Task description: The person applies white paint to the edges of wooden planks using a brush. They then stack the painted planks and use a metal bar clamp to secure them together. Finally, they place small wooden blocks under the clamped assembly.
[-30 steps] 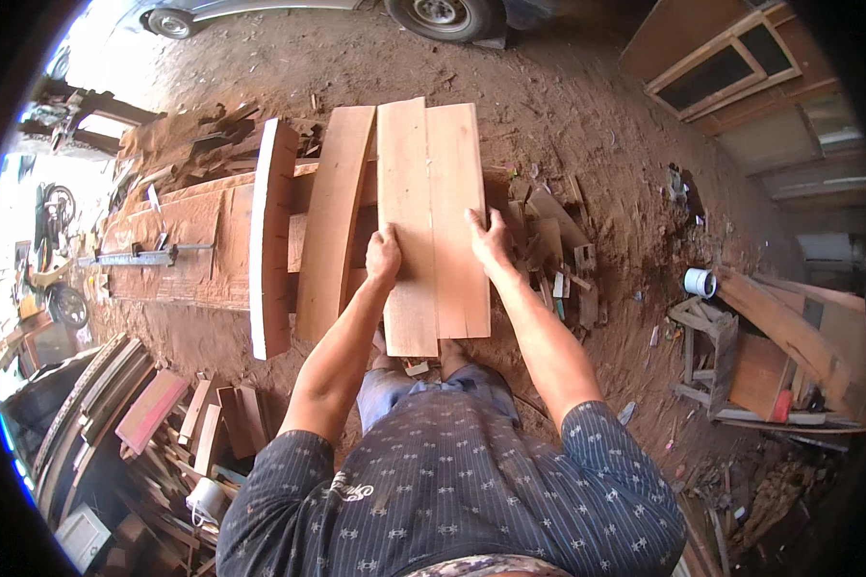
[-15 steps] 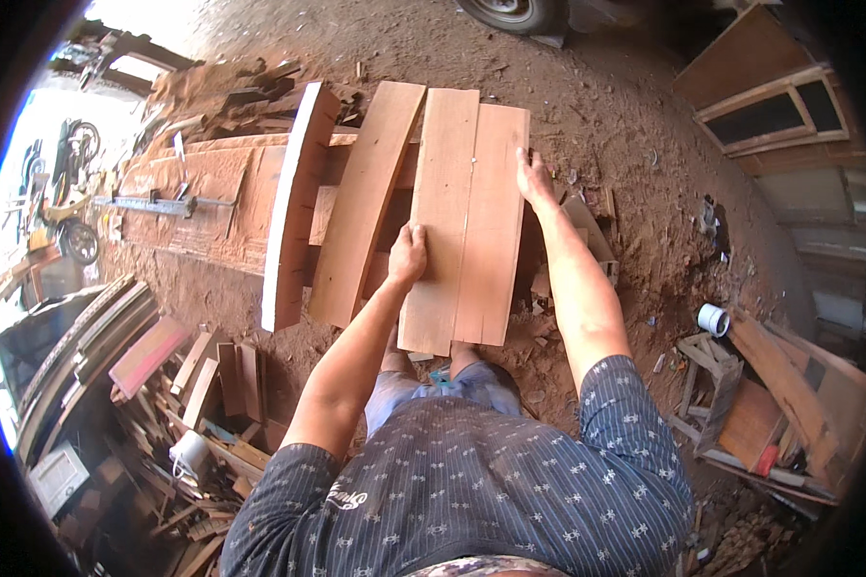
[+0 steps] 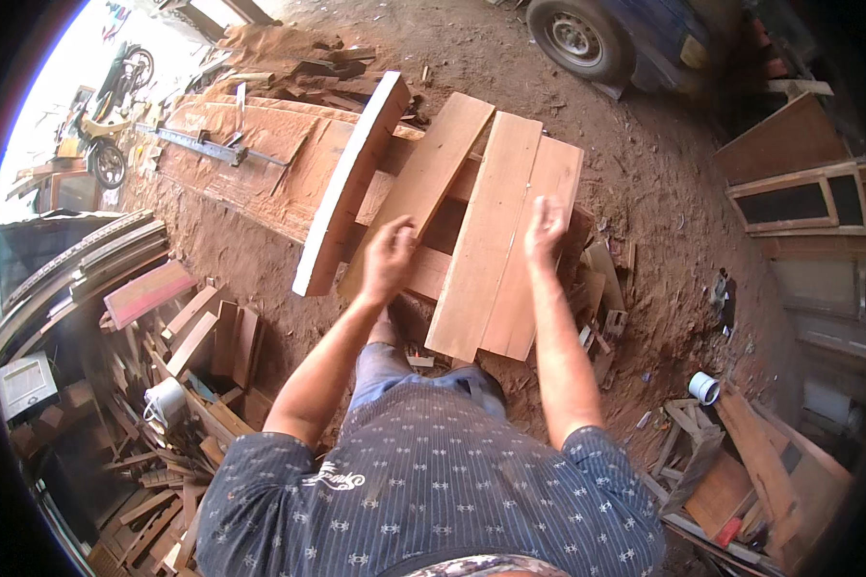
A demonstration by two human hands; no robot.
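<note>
Two flat boards lie side by side in front of me: a middle board (image 3: 484,240) and a pinkish right board (image 3: 517,306), their lower ends close together. My right hand (image 3: 547,231) is over the right board, fingers raised and holding nothing. My left hand (image 3: 391,260) is at the lower part of a narrower, slanted left board (image 3: 438,159), its fingers loosely bent and not visibly gripping it. Whether that hand touches the board is hard to tell. A dark gap shows between the left and middle boards, with crosswise timber (image 3: 428,274) beneath.
A thick timber with a white face (image 3: 351,183) stands beyond the left board. Further left are a sawdust-covered surface (image 3: 231,188) and a metal bar clamp (image 3: 202,147). Scrap wood (image 3: 202,337) and a white bucket (image 3: 166,402) lie lower left; a vehicle wheel (image 3: 577,38) stands at top right.
My left hand has left the middle board and moved to the left board. My right hand has come off the right board's outer edge to over its face. The view has shifted.
</note>
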